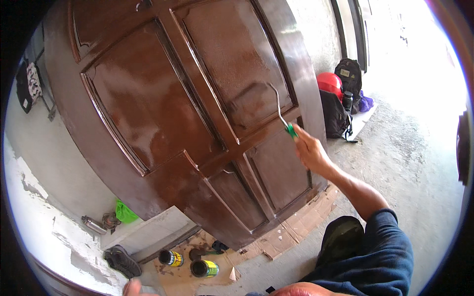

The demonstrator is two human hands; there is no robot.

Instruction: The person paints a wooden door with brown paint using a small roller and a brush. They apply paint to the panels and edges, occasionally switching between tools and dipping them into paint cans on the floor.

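Observation:
My right hand (311,149) is wrapped around the green handle of a paint roller (279,106). Its bent metal rod reaches up to a roller head that blends with the brown surface and is hard to make out. The roller is over the upper right panel of a large panelled wooden door (148,93). Glossy wet-looking brown covers the upper panels, while the lower panels look duller. Only a bit of my left hand (133,287) shows at the bottom edge, and its fingers are mostly out of sight. Nearest to it are a dark shoe (122,261) and two open cans.
A yellow-labelled can (171,258) and a second can (204,268) stand on cardboard (291,229) below the door. Backpacks (348,76) and a red helmet (330,83) sit by the wall at right. A metal bottle (94,225) and green bag (126,212) lie at left.

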